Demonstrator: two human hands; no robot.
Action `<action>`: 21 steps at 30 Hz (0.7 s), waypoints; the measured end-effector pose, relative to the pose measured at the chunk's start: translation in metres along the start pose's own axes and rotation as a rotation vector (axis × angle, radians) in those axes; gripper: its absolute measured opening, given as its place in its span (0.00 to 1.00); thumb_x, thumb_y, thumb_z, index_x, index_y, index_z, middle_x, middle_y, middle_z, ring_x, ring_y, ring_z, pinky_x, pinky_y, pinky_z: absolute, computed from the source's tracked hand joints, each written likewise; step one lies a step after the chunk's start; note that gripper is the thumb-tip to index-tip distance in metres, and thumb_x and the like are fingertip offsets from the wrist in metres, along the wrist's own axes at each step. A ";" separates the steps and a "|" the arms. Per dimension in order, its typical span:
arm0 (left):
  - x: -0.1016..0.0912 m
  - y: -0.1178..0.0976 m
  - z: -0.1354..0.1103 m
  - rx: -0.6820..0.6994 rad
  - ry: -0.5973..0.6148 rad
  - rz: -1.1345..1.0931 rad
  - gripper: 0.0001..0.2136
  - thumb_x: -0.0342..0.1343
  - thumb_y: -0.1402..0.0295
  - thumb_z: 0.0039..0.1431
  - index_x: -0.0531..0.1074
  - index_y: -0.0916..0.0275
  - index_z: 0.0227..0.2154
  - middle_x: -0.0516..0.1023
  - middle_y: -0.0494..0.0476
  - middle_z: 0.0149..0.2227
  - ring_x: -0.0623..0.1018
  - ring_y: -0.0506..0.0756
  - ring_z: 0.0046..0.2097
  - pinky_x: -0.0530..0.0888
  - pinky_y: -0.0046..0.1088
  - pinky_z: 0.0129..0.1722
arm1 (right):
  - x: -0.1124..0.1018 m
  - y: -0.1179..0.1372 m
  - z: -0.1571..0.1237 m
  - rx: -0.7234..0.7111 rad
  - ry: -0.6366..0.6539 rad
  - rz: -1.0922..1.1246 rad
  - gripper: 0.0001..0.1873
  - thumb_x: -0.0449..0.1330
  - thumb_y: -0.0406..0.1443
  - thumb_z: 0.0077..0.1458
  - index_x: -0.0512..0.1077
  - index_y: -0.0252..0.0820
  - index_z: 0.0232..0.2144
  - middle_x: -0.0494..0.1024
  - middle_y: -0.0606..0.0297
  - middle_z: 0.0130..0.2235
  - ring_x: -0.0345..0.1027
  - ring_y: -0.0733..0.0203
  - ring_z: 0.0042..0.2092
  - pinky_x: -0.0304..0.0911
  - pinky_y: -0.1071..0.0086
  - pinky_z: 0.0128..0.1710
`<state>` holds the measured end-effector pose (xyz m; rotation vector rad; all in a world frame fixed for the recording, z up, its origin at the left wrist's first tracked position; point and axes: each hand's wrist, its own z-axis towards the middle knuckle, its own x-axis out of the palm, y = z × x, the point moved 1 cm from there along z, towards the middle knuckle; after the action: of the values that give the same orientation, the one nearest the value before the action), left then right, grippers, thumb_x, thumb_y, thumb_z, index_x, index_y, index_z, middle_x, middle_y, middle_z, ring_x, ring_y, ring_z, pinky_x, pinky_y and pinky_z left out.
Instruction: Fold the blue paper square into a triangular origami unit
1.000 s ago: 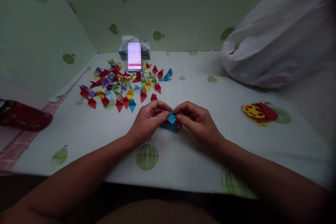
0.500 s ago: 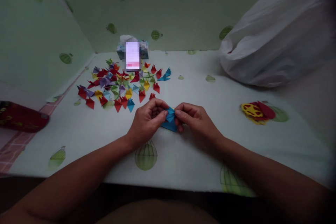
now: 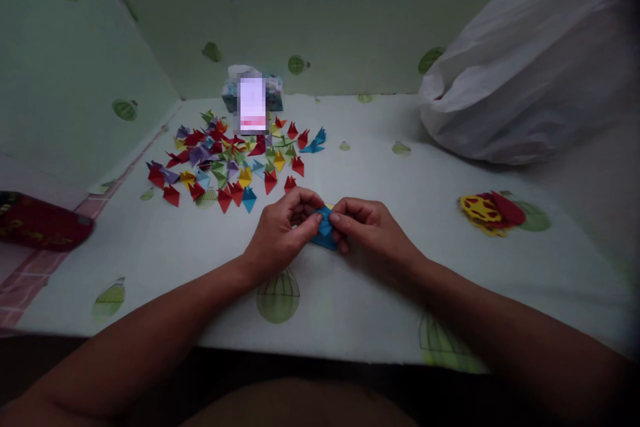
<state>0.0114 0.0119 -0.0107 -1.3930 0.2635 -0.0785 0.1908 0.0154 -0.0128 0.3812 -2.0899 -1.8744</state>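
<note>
A partly folded piece of blue origami paper [image 3: 325, 235] lies between my two hands, just above the middle of the table's near part. My left hand [image 3: 287, 223] pinches its left side between thumb and bent fingers. On the right side my right hand [image 3: 367, 223] grips the same paper, thumb on top. A small light yellow edge shows at the paper's top; the fingers hide much of its folds. Beyond my left hand spread many folded paper cranes [image 3: 225, 199] in red, blue, yellow, green and purple.
A tissue box [image 3: 276, 95] with a lit, blurred phone screen [image 3: 253, 103] before it stands at the back. At the right are a big white plastic bag [image 3: 500, 93] and yellow and red cut-outs [image 3: 480, 209]. A dark red pouch [image 3: 45, 223] sits at the left edge.
The thumbs have drawn slightly closer together over the blue paper, and less of its lower part shows on the left. The cranes and other things stay in place.
</note>
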 end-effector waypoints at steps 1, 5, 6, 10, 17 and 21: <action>0.001 0.000 0.000 -0.010 0.003 -0.033 0.06 0.61 0.70 0.58 0.71 0.62 0.38 0.76 0.52 0.32 0.76 0.50 0.34 0.74 0.25 0.35 | 0.000 0.000 0.000 -0.004 0.000 0.005 0.22 0.67 0.50 0.55 0.68 0.39 0.25 0.71 0.70 0.23 0.62 0.71 0.22 0.57 0.73 0.24; 0.002 -0.002 0.000 -0.057 0.013 -0.173 0.08 0.62 0.70 0.58 0.69 0.62 0.39 0.76 0.50 0.30 0.77 0.49 0.32 0.75 0.23 0.33 | 0.000 0.000 -0.001 -0.033 -0.002 0.005 0.21 0.66 0.48 0.56 0.68 0.38 0.24 0.71 0.70 0.23 0.62 0.71 0.22 0.57 0.73 0.25; 0.001 -0.003 0.000 -0.060 0.020 -0.187 0.09 0.62 0.69 0.58 0.69 0.62 0.39 0.76 0.50 0.30 0.77 0.49 0.32 0.75 0.23 0.33 | 0.000 0.001 -0.001 -0.042 -0.009 -0.009 0.21 0.65 0.48 0.57 0.68 0.38 0.24 0.71 0.70 0.23 0.62 0.71 0.22 0.58 0.73 0.25; -0.002 -0.002 0.002 -0.078 0.026 -0.204 0.11 0.60 0.64 0.62 0.69 0.63 0.44 0.76 0.48 0.28 0.79 0.50 0.30 0.77 0.24 0.32 | 0.000 0.003 -0.003 -0.071 -0.052 -0.077 0.17 0.63 0.44 0.58 0.68 0.39 0.25 0.71 0.70 0.22 0.62 0.71 0.21 0.59 0.73 0.25; -0.003 -0.002 0.004 -0.209 0.073 -0.217 0.14 0.62 0.57 0.61 0.73 0.65 0.34 0.77 0.51 0.28 0.78 0.49 0.27 0.77 0.24 0.30 | 0.001 0.005 -0.003 -0.087 -0.093 -0.118 0.16 0.61 0.43 0.58 0.68 0.39 0.25 0.71 0.70 0.22 0.62 0.70 0.21 0.59 0.73 0.24; 0.000 -0.004 0.004 -0.259 0.101 -0.216 0.13 0.66 0.60 0.56 0.73 0.66 0.30 0.78 0.51 0.27 0.77 0.48 0.27 0.76 0.23 0.30 | 0.003 0.004 -0.003 -0.110 -0.098 -0.142 0.15 0.60 0.43 0.59 0.70 0.38 0.26 0.70 0.70 0.22 0.63 0.70 0.21 0.59 0.73 0.24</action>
<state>0.0125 0.0150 -0.0065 -1.6749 0.2110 -0.3025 0.1895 0.0122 -0.0082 0.4301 -2.0581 -2.1191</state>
